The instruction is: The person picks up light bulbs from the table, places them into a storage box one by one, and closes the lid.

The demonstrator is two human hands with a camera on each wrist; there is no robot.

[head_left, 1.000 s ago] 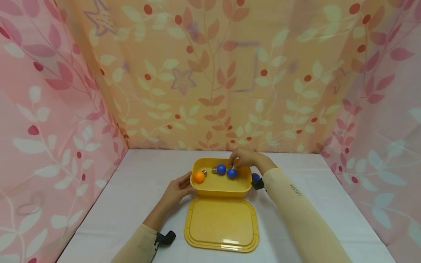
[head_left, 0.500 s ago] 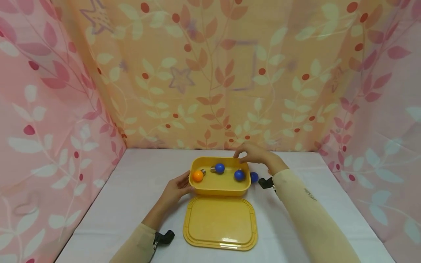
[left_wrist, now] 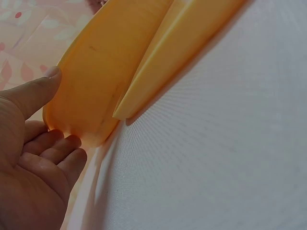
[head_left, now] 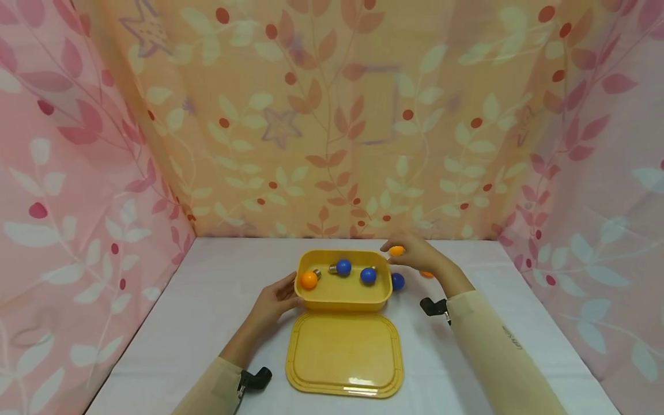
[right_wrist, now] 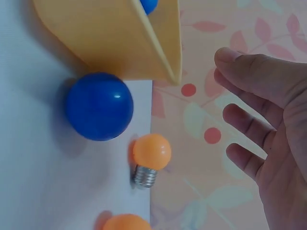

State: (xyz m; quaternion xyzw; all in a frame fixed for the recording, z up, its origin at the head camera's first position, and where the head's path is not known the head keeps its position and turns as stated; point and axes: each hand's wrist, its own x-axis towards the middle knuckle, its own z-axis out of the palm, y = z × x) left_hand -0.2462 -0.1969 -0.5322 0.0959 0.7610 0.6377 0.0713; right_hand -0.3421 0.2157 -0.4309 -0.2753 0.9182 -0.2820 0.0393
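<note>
A yellow plastic box (head_left: 342, 301) stands on the table, holding an orange light bulb (head_left: 309, 280) and two blue light bulbs (head_left: 343, 267). My left hand (head_left: 272, 301) grips the box's left end; in the left wrist view the thumb (left_wrist: 55, 74) lies against its wall and the fingers curl at the corner. Just off the box's right end, my right hand (head_left: 420, 255) hovers with loosely bent fingers and nothing in them. Below it lie an orange bulb (right_wrist: 152, 152) and a second orange bulb (right_wrist: 126, 223). A blue bulb (right_wrist: 99, 106) rests beside the box, its base hidden.
The yellow lid (head_left: 344, 354) lies flat in front of the box. A white cloth (head_left: 207, 300) covers the table. Floral fabric walls (head_left: 332, 144) rise at the back and on both sides.
My right hand has let go of a blue bulb inside the box and moved right, over the orange bulb outside. The released bulb has shifted within the box. My left hand stays at the box.
</note>
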